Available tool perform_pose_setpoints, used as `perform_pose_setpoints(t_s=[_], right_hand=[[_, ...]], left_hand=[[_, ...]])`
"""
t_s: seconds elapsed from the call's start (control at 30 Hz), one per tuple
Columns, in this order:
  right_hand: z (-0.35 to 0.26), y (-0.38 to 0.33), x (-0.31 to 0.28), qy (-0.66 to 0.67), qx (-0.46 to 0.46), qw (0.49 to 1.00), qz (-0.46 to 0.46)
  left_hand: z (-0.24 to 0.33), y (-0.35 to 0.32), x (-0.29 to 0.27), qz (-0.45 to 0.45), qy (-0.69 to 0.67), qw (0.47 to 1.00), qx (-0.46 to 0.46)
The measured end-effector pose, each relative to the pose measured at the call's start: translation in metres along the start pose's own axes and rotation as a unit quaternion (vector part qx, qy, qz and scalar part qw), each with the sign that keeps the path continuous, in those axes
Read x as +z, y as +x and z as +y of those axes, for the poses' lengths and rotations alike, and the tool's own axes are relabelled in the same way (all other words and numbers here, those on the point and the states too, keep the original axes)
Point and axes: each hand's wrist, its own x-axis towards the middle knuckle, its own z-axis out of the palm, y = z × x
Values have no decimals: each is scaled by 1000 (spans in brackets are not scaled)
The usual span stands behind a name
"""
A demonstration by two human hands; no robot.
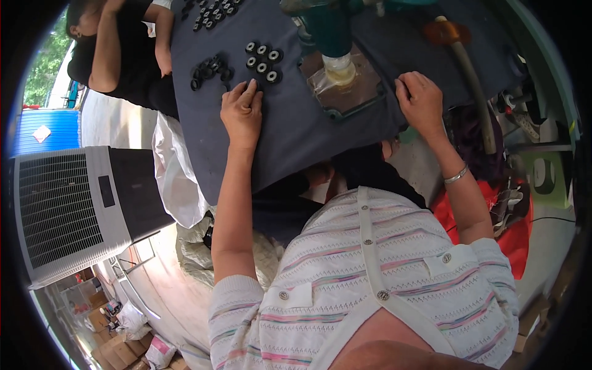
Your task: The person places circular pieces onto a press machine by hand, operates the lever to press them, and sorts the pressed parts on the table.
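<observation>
My left hand (242, 114) is on the dark cloth-covered table (296, 145), its fingers bent together around a small black ring (258, 87), mostly hidden by the fingertips. Just beyond it stand black rings with pale centres (261, 67) in short rows. To their left lies a loose group of plain black rings (209, 69). My right hand (420, 103) is closed near the table's right edge; whatever its fingers hold is hidden. Between my hands is a teal bench press (327, 34), with clear plastic around its lower post (339, 69) and a flat base plate (348, 98).
Right of the press, a long lever (480, 92) with an orange wrap slants down beside my right hand. More black rings (213, 12) cover the table's far left. Another person (132, 55) sits at the left side. A large air cooler (74, 206) stands on the floor at left.
</observation>
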Motion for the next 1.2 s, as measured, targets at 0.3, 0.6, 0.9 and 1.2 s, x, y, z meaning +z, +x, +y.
perform_pose_setpoints(t_s=[0.3, 0.6, 0.9, 1.2], right_hand=[[-1, 0, -1, 3, -13, 1000, 9], [-1, -1, -1, 20, -29, 999, -3], [2, -1, -3, 13, -30, 999, 0], [4, -4, -1, 17, -26, 1000, 0]], left_hand=[[-3, 1, 0, -11, -33, 999, -28], [-8, -5, 2, -4, 51, 999, 11], [-6, 0, 0, 2, 29, 999, 15], [83, 14, -10, 42, -232, 971, -36]])
